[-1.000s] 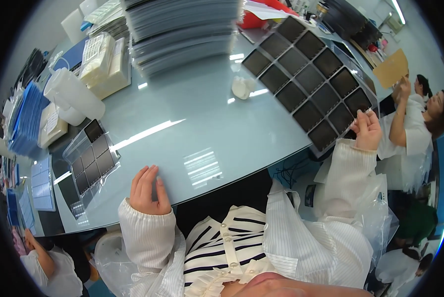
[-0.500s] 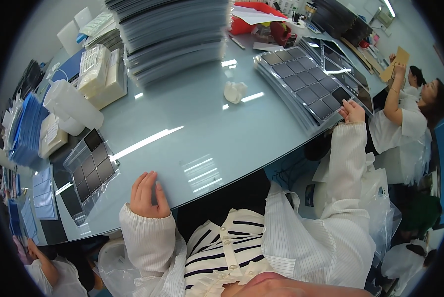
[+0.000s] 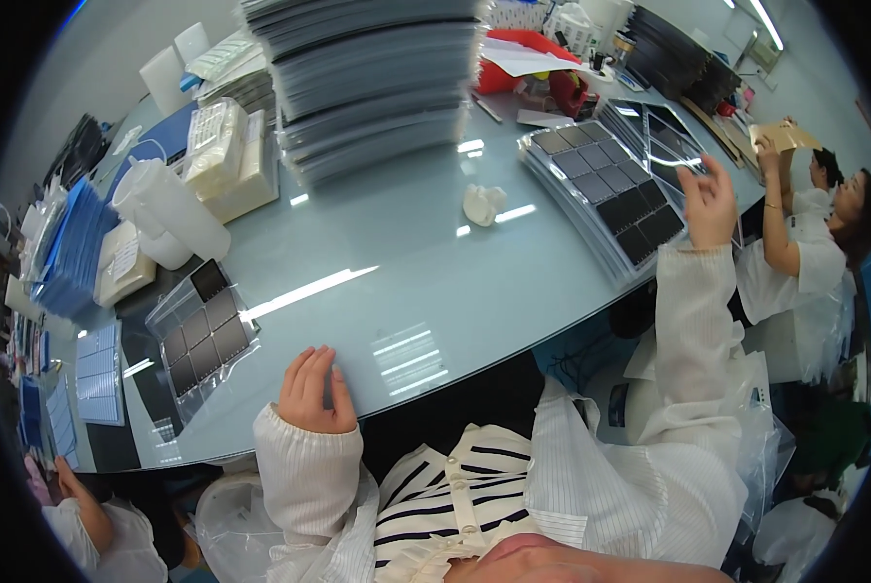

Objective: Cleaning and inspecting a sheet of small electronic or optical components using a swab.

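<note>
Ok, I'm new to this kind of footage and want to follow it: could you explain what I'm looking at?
There is no robot here, just a person's two bare hands. The view comes from a wide fisheye camera on their head, looking down, so straight edges bend.

On the glossy table are a pile of clear sleeves with dark squares, a similar smaller sleeve, a tall stack of sheets, a crumpled white lump and a white jug.

The left hand is at the table's near edge; the right hand is raised beside the sleeve pile. Neither appears to hold anything.
</note>
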{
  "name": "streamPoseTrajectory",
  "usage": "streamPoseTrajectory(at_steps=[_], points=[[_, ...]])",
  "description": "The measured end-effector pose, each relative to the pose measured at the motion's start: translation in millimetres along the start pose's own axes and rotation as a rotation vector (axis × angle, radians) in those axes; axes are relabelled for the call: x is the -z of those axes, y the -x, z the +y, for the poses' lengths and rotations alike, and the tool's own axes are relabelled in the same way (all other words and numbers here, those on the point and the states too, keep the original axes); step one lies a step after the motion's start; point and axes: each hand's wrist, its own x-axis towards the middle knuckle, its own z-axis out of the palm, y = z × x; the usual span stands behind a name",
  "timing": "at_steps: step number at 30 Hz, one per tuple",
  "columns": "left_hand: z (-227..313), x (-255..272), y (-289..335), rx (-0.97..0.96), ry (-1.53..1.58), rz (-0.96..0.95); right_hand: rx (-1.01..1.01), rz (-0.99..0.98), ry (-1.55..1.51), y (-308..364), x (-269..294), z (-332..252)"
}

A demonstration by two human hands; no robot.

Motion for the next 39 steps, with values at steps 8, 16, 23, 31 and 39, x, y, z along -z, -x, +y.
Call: streamPoseTrajectory(at_steps=[8,16,23,31,39], points=[[2.4,2.4,0.8,0.041,0.008,0.009,0.944,0.293,0.213,-72.5,-154.5,-169.4],[-3.5,-3.0,3.8,0.045,0.045,0.042,0.834,-0.325,0.215,-130.3,-212.2,-209.3],[-4.5,-2.5,0.1,0.006,0.046,0.032,1.343,-0.055,-0.287,-134.4,-187.7,-196.7],[-2.8,-1.7,1.2,0.024,0.035,0.03,0.923,0.113,0.292,-127.9,-177.0,-233.8],[-3.3,-1.8,0.2,0.028,0.049,0.044,0.898,-0.319,0.238,-150.4,-154.0,-242.8]])
